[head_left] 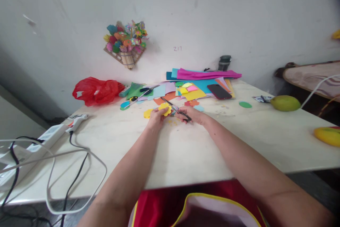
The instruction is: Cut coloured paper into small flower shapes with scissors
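Observation:
Between the thumb and fingers of my left hand (pixel 157 117) is a yellow paper flower (pixel 165 108) with a scalloped edge. My right hand (pixel 191 114) grips a pair of scissors (pixel 172 106) by dark handles, the blades pointing up and left beside the flower. A flat yellow paper piece (pixel 148 113) shows just left of my left hand; whether that hand holds it too I cannot tell. Tiny yellow scraps (pixel 173 123) lie on the table under my hands. Orange-red paper shapes (pixel 191 103) rest just beyond my right hand.
Stacked coloured paper (pixel 197 94) and a phone (pixel 219 91) lie at the back. A second pair of scissors (pixel 145 91) is left of them, near a red plastic bag (pixel 97 91). Cables and a power strip (pixel 50 133) occupy the left; a green mango-like fruit (pixel 285 103) sits right.

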`<state>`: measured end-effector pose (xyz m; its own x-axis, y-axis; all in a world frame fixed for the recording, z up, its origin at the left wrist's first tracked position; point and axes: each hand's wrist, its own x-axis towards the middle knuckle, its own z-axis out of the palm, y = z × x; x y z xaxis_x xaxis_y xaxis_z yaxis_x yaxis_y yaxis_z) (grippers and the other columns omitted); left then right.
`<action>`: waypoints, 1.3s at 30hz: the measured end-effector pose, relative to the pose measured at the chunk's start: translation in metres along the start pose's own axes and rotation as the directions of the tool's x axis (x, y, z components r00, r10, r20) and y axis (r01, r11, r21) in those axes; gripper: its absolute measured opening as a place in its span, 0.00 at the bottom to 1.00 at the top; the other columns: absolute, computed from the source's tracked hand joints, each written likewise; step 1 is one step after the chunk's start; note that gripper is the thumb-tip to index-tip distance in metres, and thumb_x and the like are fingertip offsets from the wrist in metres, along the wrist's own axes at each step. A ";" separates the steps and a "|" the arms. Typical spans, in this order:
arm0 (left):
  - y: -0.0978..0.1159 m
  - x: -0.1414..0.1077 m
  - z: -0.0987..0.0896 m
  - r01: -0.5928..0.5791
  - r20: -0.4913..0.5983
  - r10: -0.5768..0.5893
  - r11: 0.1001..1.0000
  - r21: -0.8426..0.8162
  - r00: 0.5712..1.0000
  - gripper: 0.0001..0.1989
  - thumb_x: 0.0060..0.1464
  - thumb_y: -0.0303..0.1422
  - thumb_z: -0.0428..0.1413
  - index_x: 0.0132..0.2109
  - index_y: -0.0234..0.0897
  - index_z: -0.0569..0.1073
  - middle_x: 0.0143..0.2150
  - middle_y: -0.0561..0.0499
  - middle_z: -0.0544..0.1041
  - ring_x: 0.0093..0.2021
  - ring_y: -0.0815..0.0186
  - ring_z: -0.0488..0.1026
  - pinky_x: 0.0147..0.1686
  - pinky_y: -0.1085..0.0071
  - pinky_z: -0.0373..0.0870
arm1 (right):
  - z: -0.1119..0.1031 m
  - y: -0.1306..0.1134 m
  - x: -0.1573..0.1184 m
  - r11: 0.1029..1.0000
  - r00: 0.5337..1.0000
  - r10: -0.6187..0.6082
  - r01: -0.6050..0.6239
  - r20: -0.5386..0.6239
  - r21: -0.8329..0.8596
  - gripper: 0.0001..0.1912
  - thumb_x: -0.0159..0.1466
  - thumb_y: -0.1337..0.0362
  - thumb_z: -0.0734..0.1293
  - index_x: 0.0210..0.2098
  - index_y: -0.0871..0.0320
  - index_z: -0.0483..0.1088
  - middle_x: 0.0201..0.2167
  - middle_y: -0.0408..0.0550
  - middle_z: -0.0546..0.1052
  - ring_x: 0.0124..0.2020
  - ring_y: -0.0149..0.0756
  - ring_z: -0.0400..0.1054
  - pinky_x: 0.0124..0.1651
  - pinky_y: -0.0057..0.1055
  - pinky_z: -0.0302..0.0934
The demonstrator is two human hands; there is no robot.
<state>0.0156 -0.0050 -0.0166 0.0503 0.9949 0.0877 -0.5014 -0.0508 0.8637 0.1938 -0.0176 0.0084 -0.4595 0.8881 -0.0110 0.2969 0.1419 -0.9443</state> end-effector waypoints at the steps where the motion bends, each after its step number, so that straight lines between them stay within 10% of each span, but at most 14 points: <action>1: 0.000 0.000 0.000 0.001 -0.002 -0.001 1.000 -0.001 1.000 0.14 0.32 0.29 0.67 0.30 0.28 0.75 0.29 0.46 0.77 0.30 0.61 0.76 0.34 0.67 0.72 | 0.000 0.001 0.001 1.000 1.000 -0.005 0.005 0.004 0.006 0.15 0.52 0.58 0.71 0.30 0.61 0.66 0.17 0.38 0.67 0.13 0.20 0.58 0.12 0.17 0.45; 39: 0.002 0.001 0.000 0.004 -0.010 -0.004 1.000 -0.011 1.000 0.13 0.34 0.29 0.66 0.30 0.30 0.75 0.30 0.47 0.78 0.30 0.63 0.76 0.35 0.67 0.74 | 0.002 0.010 0.008 0.993 1.000 -0.012 0.012 -0.002 0.115 0.15 0.47 0.60 0.73 0.29 0.61 0.67 0.15 0.35 0.63 0.14 0.22 0.56 0.13 0.19 0.53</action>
<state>0.0149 -0.0040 -0.0151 0.0438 0.9959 0.0793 -0.5109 -0.0458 0.8584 0.1911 -0.0097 -0.0018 -0.4611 0.8874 0.0008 0.1929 0.1011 -0.9760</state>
